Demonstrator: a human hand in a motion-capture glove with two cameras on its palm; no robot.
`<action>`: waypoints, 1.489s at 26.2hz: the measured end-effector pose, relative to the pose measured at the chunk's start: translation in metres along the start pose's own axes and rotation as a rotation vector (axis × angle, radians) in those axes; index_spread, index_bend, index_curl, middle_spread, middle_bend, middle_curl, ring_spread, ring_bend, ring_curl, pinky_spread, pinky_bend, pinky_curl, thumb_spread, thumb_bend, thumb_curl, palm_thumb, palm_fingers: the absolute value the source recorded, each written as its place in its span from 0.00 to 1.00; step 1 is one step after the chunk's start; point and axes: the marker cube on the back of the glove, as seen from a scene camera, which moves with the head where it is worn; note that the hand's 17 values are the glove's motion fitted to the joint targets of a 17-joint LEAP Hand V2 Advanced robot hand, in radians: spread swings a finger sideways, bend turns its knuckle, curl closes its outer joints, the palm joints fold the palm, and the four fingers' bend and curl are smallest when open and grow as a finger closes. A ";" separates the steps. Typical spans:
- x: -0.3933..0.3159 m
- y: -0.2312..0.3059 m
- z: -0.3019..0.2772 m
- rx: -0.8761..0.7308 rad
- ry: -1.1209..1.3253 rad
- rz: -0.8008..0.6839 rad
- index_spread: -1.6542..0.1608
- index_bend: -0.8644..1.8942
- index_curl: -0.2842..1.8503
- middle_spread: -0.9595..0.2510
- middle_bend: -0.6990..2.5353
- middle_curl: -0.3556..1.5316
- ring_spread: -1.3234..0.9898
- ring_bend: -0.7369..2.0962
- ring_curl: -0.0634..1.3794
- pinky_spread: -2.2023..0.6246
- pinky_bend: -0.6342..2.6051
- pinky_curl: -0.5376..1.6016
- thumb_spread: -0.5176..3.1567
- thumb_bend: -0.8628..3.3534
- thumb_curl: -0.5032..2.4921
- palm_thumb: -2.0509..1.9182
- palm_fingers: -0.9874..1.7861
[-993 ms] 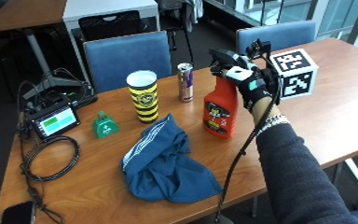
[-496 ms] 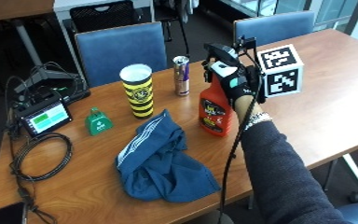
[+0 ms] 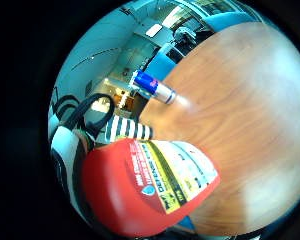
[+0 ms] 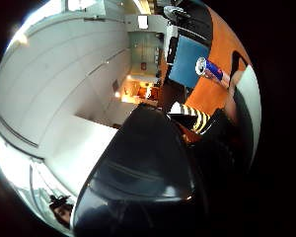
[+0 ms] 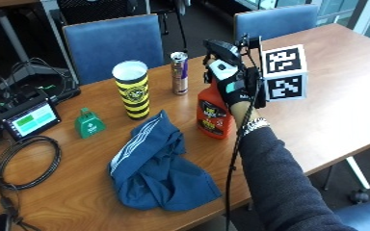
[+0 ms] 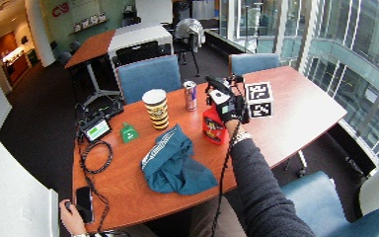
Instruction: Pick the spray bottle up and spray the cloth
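An orange-red spray bottle with a black trigger head stands on the wooden table. My gloved right hand grips its neck just under the head. The bottle's labelled body fills the little finger side palm view, and the black head fills the thumb side palm view. A crumpled blue cloth lies on the table to the left of the bottle, nearer the front edge. The bottle, the hand and the cloth also show in the wide outside view.
Behind the bottle stand a slim can and a yellow-and-black striped cup. A small green bell, a little screen device and coiled black cables sit at the left. Two blue chairs stand behind the table.
The outside view's whole picture has shifted a little. My hand stays on the bottle's neck and the bottle stands in the same place beside the cloth.
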 end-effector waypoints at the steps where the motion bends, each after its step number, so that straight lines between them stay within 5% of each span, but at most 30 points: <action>1: -0.002 0.000 0.003 0.005 0.001 -0.005 0.73 0.43 0.37 0.57 0.39 0.48 0.46 0.46 0.37 0.67 0.29 0.43 0.22 0.20 0.38 0.75 0.87; 13: 0.012 0.003 0.021 -0.138 0.113 0.029 0.73 0.44 0.39 0.58 0.40 0.48 0.46 0.47 0.38 0.66 0.30 0.43 0.20 0.20 0.40 0.75 0.86; 24: -0.047 0.006 0.022 -0.602 0.456 -0.088 0.73 0.44 0.40 0.59 0.41 0.47 0.46 0.48 0.38 0.66 0.31 0.44 0.20 0.20 0.41 0.75 0.86; 29: -0.065 0.005 0.014 -0.658 0.569 -0.088 0.74 0.43 0.40 0.59 0.41 0.47 0.47 0.49 0.38 0.66 0.30 0.43 0.20 0.20 0.41 0.75 0.86; 39: -0.070 0.053 0.045 -0.938 1.240 -0.121 0.74 0.43 0.41 0.59 0.41 0.47 0.47 0.50 0.38 0.66 0.31 0.44 0.20 0.20 0.42 0.75 0.86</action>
